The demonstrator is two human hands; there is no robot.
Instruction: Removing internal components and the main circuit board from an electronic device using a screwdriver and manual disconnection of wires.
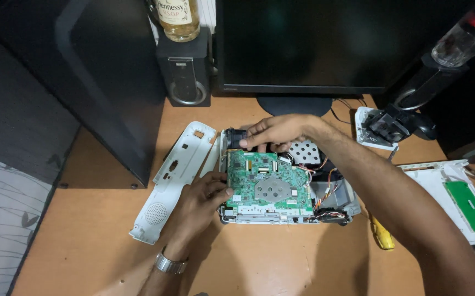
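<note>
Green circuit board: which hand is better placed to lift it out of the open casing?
Probably the left hand: its fingertips already rest at the green circuit board's left edge. The right hand is at the black fan behind it.

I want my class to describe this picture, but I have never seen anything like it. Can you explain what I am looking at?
One camera, worn on a person's head, looks down at a wooden desk. In the middle lies an opened white device with a green circuit board exposed. The left hand rests against the board's left edge. The right hand reaches over to a small black fan at the far left corner and touches it. A white cover panel lies to the left, a yellow-handled tool to the right. A dark monitor stands behind.
</note>
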